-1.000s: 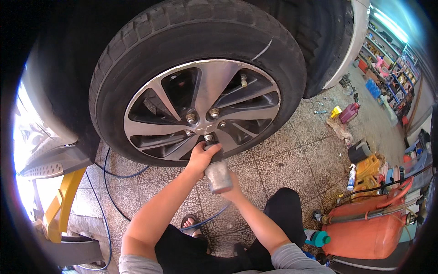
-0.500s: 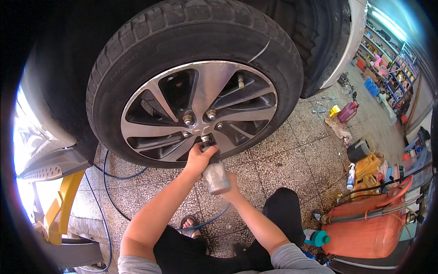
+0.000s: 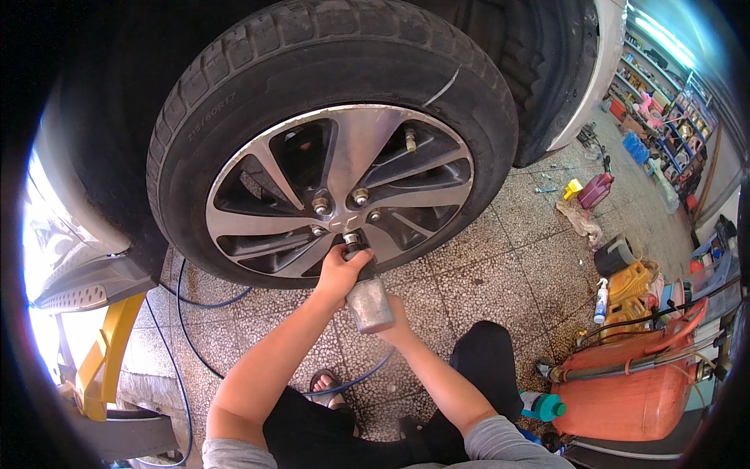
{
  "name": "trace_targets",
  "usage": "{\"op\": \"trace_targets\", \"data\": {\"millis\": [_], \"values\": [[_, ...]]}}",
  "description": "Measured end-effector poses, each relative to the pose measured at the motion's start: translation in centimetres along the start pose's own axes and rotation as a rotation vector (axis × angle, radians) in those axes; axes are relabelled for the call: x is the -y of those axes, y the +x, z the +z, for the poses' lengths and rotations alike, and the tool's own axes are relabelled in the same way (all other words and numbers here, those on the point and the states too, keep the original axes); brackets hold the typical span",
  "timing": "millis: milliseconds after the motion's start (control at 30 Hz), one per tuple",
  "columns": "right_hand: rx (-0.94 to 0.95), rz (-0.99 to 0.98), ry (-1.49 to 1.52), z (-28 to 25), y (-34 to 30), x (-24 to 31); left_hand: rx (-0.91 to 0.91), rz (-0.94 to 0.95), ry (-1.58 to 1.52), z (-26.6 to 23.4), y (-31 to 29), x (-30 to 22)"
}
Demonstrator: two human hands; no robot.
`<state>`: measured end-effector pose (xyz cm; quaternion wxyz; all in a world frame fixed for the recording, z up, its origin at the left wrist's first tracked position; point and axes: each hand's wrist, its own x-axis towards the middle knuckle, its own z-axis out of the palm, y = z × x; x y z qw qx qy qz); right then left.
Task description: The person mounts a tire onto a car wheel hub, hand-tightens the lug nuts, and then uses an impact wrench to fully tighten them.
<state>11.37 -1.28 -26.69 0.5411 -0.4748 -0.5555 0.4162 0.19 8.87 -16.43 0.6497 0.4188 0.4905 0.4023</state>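
Note:
A car wheel (image 3: 355, 160) with a black tyre (image 3: 289, 74) and a silver-and-black alloy rim fills the upper middle. Its lug nuts (image 3: 320, 205) ring the hub. An impact wrench (image 3: 370, 306) with a grey metal body points up at the hub, its socket on the lowest lug position. My left hand (image 3: 340, 273) is wrapped around the wrench's dark front end, thumb on top near the socket. Behind the wrench's rear, my right hand (image 3: 397, 324) grips it from the right; its fingers and the handle are mostly hidden by the body.
A blue air hose (image 3: 181, 313) loops over the speckled tile floor at left, beside a yellow lift arm (image 3: 109, 356). At right stand an orange tank (image 3: 621, 399), a teal-capped bottle (image 3: 551, 407), yellow jugs (image 3: 627, 283) and a white spray bottle (image 3: 601, 301). Loaded shelves (image 3: 680, 117) line the back.

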Motion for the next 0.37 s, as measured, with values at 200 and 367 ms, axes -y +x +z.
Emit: {"op": "trace_targets", "data": {"millis": [200, 367], "values": [[0.007, 0.016, -0.027, -0.07, -0.05, 0.11, 0.000, 0.003, -0.009, 0.13, -0.35, -0.25], [0.010, 0.067, -0.042, -0.08, 0.07, 0.51, 0.011, -0.014, 0.004, 0.03, -0.31, -0.34]]}}
